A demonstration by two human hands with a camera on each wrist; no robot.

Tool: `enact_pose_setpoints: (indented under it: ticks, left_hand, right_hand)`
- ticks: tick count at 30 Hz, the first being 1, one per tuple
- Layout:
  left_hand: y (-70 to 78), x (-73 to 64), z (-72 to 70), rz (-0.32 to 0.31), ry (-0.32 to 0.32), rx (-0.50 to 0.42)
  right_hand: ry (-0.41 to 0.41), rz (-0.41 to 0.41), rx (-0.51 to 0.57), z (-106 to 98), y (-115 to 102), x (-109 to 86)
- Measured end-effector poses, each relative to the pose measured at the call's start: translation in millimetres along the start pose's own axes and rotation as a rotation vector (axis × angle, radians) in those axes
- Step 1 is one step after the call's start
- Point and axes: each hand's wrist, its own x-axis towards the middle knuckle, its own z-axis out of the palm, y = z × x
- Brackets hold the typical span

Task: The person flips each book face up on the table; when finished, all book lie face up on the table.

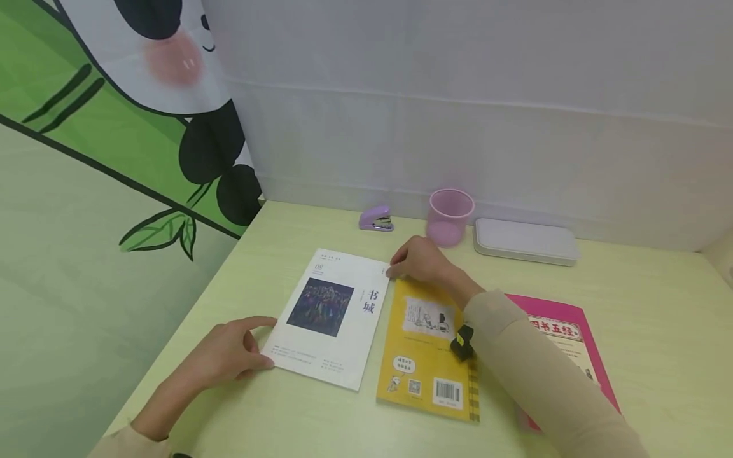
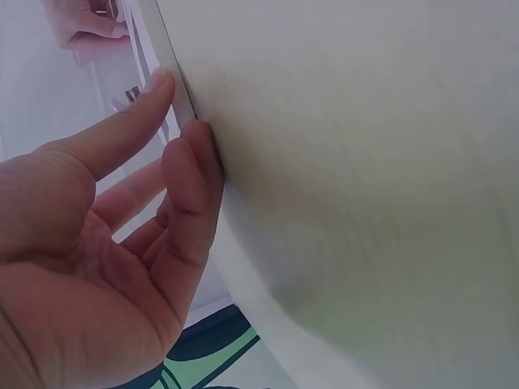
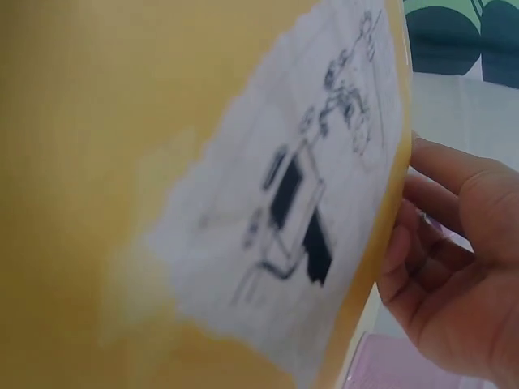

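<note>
A white book (image 1: 343, 356) with a dark picture on its cover lies on the table. At its lower left corner is my left hand (image 1: 231, 353), thumb and forefinger spread apart and touching the edge; the left wrist view shows this hand (image 2: 122, 235) against a thin edge. My right hand (image 1: 424, 259) pinches the upper right corner of the white book, above the top of a yellow book (image 1: 420, 356). In the right wrist view, the yellow book (image 3: 105, 162) fills much of the picture and hides part of the fingers.
A pink-red book (image 1: 590, 337) lies under my right forearm. Along the back of the table stand a purple stapler (image 1: 375, 219), a pink cup (image 1: 449, 219) and a pale flat case (image 1: 527, 240). Behind them hangs a white cloth (image 1: 487, 146).
</note>
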Motion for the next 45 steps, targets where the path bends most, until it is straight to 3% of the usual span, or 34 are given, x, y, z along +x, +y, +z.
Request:
enact_pose_setpoints:
  ticks: [10,14,21,34,45]
  left_hand:
    - [4.7,7.2,1.1,0.036,0.0,0.011]
    - [8.1,12.8,2.0,0.04,-0.003,0.01]
    - [13.5,20.9,3.4,0.038,-0.009,0.013]
    - [17.3,32.8,-2.4,0.042,-0.025,0.011]
    - [18.5,34.2,-3.5,0.036,-0.036,0.0]
  right_hand:
    - [-0.057,0.041,-0.21,2,-19,-9.6]
    - [-0.065,0.039,-0.241,2,-20,-11.7]
    - [-0.087,0.042,-0.153,-3,-15,-14.8]
    - [-0.047,0.059,-0.047,1,-6,-8.5]
    - [-0.076,0.107,0.032,0,-3,-3.2]
